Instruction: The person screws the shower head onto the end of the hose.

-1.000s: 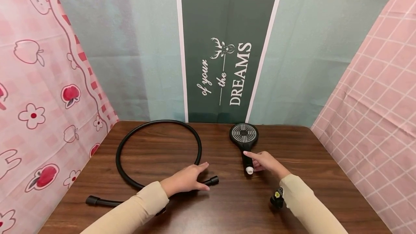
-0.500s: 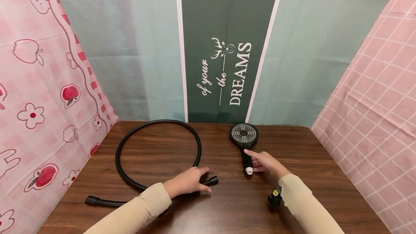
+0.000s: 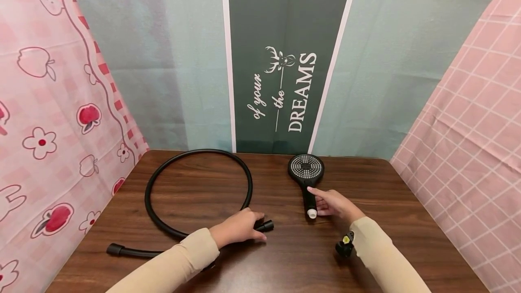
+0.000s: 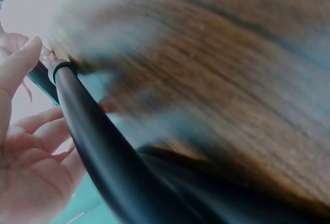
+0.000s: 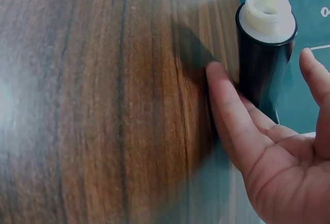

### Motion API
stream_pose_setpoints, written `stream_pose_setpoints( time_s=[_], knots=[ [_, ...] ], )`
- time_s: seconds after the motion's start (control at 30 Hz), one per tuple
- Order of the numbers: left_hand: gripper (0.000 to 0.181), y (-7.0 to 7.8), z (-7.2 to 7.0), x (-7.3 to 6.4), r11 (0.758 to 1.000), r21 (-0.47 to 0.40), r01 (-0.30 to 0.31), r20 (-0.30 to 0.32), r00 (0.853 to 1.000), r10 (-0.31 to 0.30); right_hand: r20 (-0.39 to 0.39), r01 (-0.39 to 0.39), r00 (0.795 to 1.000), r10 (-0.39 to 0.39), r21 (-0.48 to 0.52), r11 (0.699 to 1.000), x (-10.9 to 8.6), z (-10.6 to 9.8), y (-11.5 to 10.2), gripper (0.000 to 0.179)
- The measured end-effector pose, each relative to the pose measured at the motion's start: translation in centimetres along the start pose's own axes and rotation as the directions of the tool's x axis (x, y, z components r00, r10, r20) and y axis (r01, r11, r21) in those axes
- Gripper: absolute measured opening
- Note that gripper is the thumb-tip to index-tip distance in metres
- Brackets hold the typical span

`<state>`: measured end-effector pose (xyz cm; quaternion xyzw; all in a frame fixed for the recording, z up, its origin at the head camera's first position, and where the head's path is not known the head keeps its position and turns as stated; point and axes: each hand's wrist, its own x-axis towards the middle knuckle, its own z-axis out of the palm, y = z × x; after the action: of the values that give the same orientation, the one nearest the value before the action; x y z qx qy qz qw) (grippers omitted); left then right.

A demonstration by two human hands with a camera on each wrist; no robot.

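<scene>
So, looks like the pick-up step: left hand (image 3: 236, 229), fingers loose, straddles the black hose (image 3: 251, 185) near one end; right hand (image 3: 337, 205), fingers uncurled, flanks the shower head's (image 3: 306, 167) handle on the table (image 3: 366, 184). Next calls for both grips closing.

I observe the left hand (image 4: 33, 167) with thumb extended and fingers passing behind the black hose (image 4: 103, 136); contact is unconfirmed. The hose, ending in a collar (image 4: 67, 68), runs between the palm and the worktop's (image 4: 221, 69) blurred edge.
</scene>
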<state>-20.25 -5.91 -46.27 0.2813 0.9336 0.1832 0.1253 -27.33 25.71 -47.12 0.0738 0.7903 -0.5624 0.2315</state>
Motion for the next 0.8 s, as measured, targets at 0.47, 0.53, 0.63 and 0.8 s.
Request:
stream_pose_setpoints(
  time_s=[0.47, 0.53, 0.63, 0.8],
  knots=[
    [0.026, 1.2, 0.7, 0.5, 0.981, 0.193, -0.009, -0.124, 0.992, 0.033, 0.168, -0.028, 0.986, 0.001, 0.157, 0.987, 0.8, 0.4, 0.3, 0.046],
    [0.026, 1.4, 0.8, 0.5, 0.979, 0.205, 0.007, -0.125, 0.992, 0.019, 0.193, -0.038, 0.981, -0.001, 0.194, 0.98, 0.9, 0.5, 0.3, 0.044],
    [0.025, 1.6, 0.9, 0.6, 0.978, 0.206, 0.031, -0.125, 0.992, -0.005, 0.221, -0.043, 0.975, -0.008, 0.223, 0.974, 1.1, 0.7, 0.3, 0.046],
    [0.023, 1.8, 1.0, 0.8, 0.975, 0.216, 0.044, -0.144, 0.99, -0.013, 0.272, -0.061, 0.962, -0.018, 0.28, 0.958, 1.3, 0.9, 0.2, 0.045]
  ],
)
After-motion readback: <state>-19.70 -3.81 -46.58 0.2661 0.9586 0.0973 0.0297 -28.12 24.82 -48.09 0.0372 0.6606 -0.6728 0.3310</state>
